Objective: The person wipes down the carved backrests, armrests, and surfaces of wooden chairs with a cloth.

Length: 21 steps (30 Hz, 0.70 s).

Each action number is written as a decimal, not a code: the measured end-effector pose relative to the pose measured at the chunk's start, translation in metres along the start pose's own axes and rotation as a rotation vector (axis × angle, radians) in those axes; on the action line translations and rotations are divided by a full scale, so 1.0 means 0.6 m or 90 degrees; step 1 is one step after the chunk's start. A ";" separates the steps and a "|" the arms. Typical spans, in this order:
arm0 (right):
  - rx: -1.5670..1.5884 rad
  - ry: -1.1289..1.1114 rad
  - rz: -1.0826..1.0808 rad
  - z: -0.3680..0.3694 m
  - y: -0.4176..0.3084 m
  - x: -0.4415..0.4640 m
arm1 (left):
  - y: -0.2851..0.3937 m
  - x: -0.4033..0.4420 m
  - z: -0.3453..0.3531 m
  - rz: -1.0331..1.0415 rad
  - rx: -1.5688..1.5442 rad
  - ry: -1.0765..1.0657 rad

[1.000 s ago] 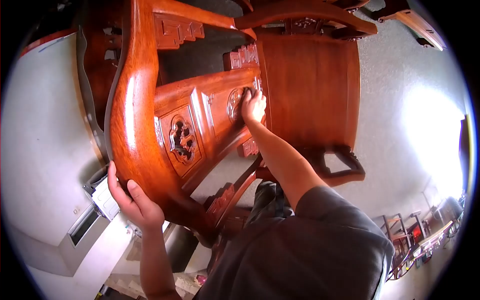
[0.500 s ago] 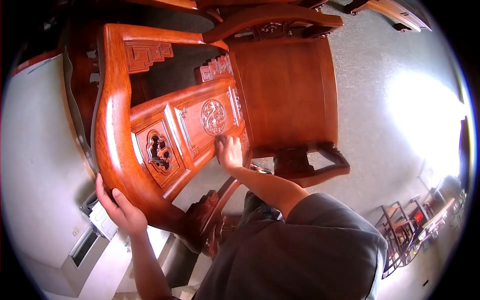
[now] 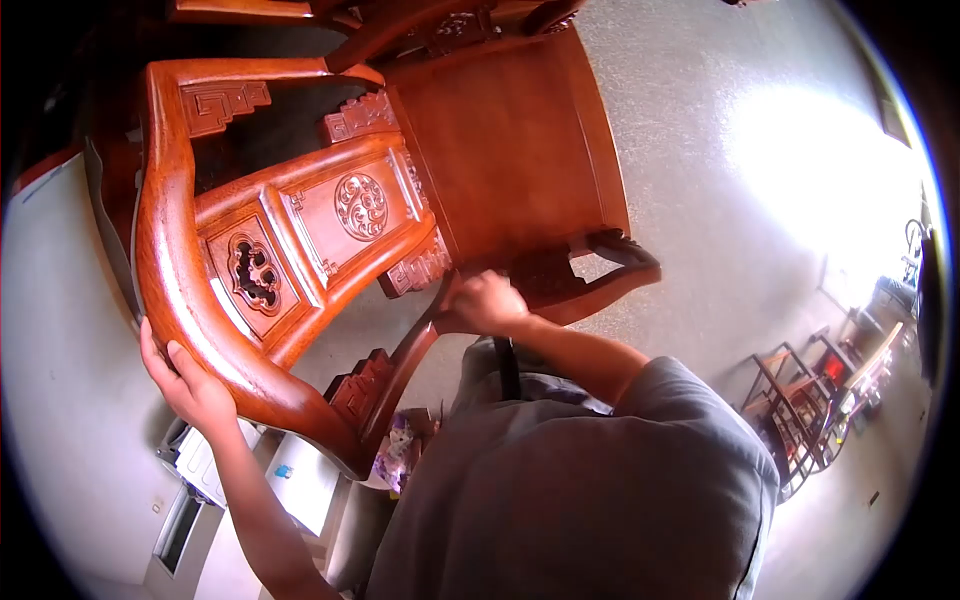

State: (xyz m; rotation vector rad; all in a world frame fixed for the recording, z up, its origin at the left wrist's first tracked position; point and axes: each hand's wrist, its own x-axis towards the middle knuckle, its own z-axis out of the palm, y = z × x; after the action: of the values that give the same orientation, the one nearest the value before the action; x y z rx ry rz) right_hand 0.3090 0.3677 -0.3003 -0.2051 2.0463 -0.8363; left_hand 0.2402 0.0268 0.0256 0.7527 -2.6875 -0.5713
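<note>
A glossy red-brown carved wooden armchair fills the upper middle, its back panel (image 3: pixel 310 245) bearing a round carved medallion (image 3: pixel 361 207) and a pierced cutout (image 3: pixel 254 272). My left hand (image 3: pixel 195 390) lies against the outer edge of its curved top rail (image 3: pixel 190 290), fingers stretched and thumb apart. Beside the back panel, my right hand (image 3: pixel 487 302) is closed at the inner end of the near armrest (image 3: pixel 405 360), slightly blurred. Whatever it may hold is hidden under its fingers. The broad seat (image 3: pixel 510 150) extends beyond that hand.
More dark wooden furniture (image 3: pixel 240 10) stands close behind the chair. A white wall (image 3: pixel 70 370) rises at left, with a white boxy object (image 3: pixel 200 460) near its foot. Wooden frames (image 3: pixel 790 390) stand on the grey floor (image 3: pixel 690 200) at right, beneath strong glare.
My right hand has moved off the back panel's lower edge to the near armrest. My left hand stays on the top rail. The view has shifted, placing the chair further left.
</note>
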 end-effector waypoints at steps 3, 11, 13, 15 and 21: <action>-0.172 -0.110 -0.144 0.086 -0.043 -0.034 | 0.010 0.001 0.001 -0.004 0.012 0.013; -0.256 0.158 -0.207 -0.017 0.175 -0.148 | -0.016 0.013 0.004 0.073 0.030 0.032; -0.299 0.341 -0.107 -0.071 0.264 -0.203 | -0.018 0.014 0.005 0.092 0.052 0.043; -0.313 0.442 0.027 -0.124 0.319 -0.233 | -0.033 0.023 0.008 0.108 0.043 0.044; -0.136 0.589 0.238 -0.152 0.355 -0.200 | -0.041 0.029 0.013 0.081 0.064 0.058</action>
State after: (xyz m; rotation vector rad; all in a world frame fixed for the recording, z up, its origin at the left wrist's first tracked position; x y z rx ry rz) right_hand 0.3426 0.6259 -0.3192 0.5386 2.9013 -0.5012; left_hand 0.2335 0.0001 0.0104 0.6114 -2.6712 -0.3642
